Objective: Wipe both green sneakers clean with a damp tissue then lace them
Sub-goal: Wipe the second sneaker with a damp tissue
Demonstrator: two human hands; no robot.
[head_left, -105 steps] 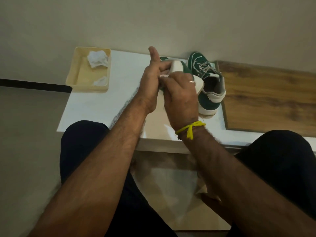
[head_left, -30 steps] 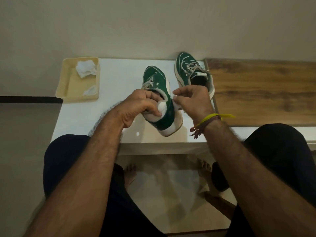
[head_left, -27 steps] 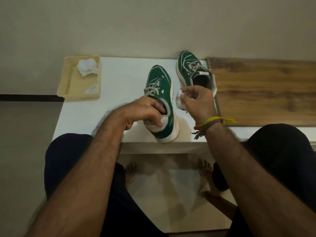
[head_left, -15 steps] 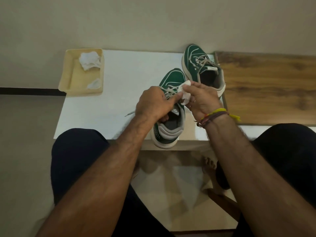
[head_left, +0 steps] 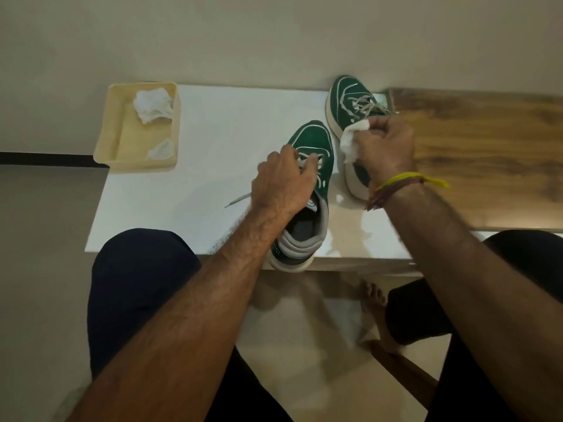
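The left hand point(head_left: 285, 181) lies over the laces of the near sneaker point(head_left: 307, 190), fingers curled down among them; whether it pinches a lace or only presses there I cannot tell. The right hand point(head_left: 385, 147) is closed around a tissue point(head_left: 353, 138), held against the far sneaker point(head_left: 353, 117) at its tongue and inner side.

Both sneakers stand upright on the white worktop point(head_left: 213, 147), toes pointing away, just beside each other. The near sneaker's heel juts past the front edge of the worktop. One loose lace end point(head_left: 239, 200) trails out to the left on the surface.

Risks, as I judge them: with its heel hanging over the edge, the near sneaker could tip to the floor if the left hand lifts or tugs a lace toward the body. The far one stands unsteadied, so a firm wipe may slide or topple it. A damp tissue rubbed hard could shred and leave bits on the fabric.

At the far left corner sits a tray point(head_left: 106, 141) holding two more crumpled tissues. A wooden board point(head_left: 487, 147) lies to the right.
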